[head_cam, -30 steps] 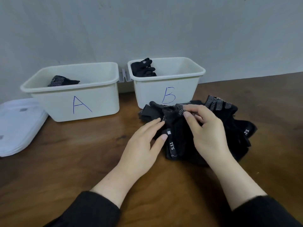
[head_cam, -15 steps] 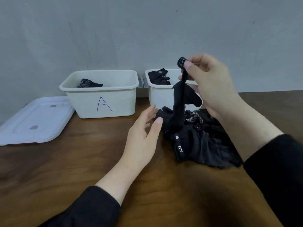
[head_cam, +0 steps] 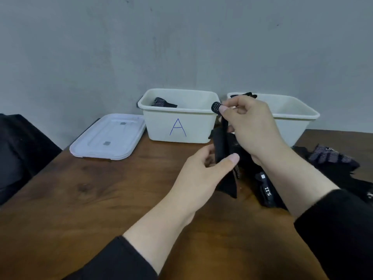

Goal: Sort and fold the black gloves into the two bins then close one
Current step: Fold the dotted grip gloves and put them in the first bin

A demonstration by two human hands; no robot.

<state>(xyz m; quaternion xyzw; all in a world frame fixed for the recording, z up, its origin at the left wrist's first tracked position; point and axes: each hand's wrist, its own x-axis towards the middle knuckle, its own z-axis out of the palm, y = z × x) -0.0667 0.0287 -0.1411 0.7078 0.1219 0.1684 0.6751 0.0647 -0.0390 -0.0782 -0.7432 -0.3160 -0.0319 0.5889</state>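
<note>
Head view, the only one. Right hand (head_cam: 250, 126) raised in front of the bins, thumb and forefinger pinched on the dotted fingertip of a black glove (head_cam: 222, 146), the other fingers curled loosely behind. Glove hanging straight down from that pinch, limp, cuff end trailing near the wooden table (head_cam: 101, 199). Left hand (head_cam: 203, 174) lower down, thumb and curled fingers closing round the glove's middle; whether already clamped or only cupping cannot be told.

Behind the hands, bin A (head_cam: 177, 126) with one dotted glove inside at its left end. To the right, a second bin (head_cam: 292, 118), label hidden by the right hand, a dark glove showing at its near-left corner. Rest of the glove pile (head_cam: 331, 158) on the table below and right of the right forearm, one cuff marked 5.11 (head_cam: 267, 190). White lids (head_cam: 109, 136) stacked left of bin A, neither bin covered.

Judged soft, light and floppy: no stiffness to hold a fold unaided, grip dots likely to catch rather than slip. Best held at fingertip and cuff, stretched flat, then doubled over before dropping in.
</note>
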